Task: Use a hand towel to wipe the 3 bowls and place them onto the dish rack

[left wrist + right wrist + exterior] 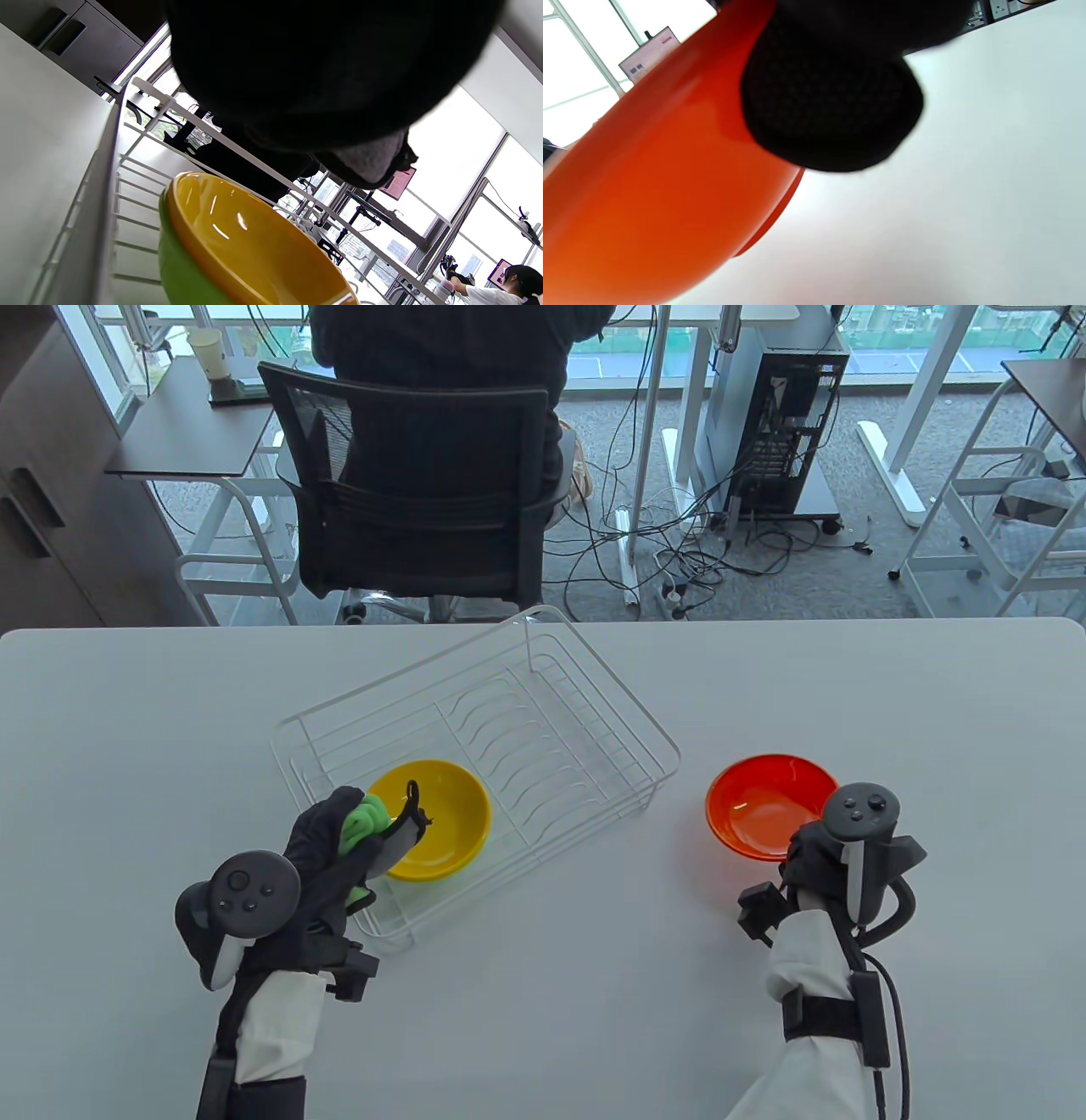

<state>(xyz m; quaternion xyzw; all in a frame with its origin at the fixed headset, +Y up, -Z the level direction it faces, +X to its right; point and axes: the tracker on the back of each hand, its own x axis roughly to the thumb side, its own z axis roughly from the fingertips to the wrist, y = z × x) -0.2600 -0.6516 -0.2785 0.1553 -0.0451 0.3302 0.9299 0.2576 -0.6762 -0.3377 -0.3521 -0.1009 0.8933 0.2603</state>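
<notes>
The white wire dish rack holds a yellow bowl nested in a green bowl. Beside it, the left hand clutches a green towel. Right of the rack, the right hand grips the orange bowl on the table.

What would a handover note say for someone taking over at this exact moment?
Left hand grips the green hand towel over the dish rack's near end.
Right hand grips the orange bowl at its near rim, right of the rack.
Yellow bowl sits in the rack, nested in a green bowl.
Done: two bowls racked.
Left: wipe the orange bowl, rack it.
</notes>
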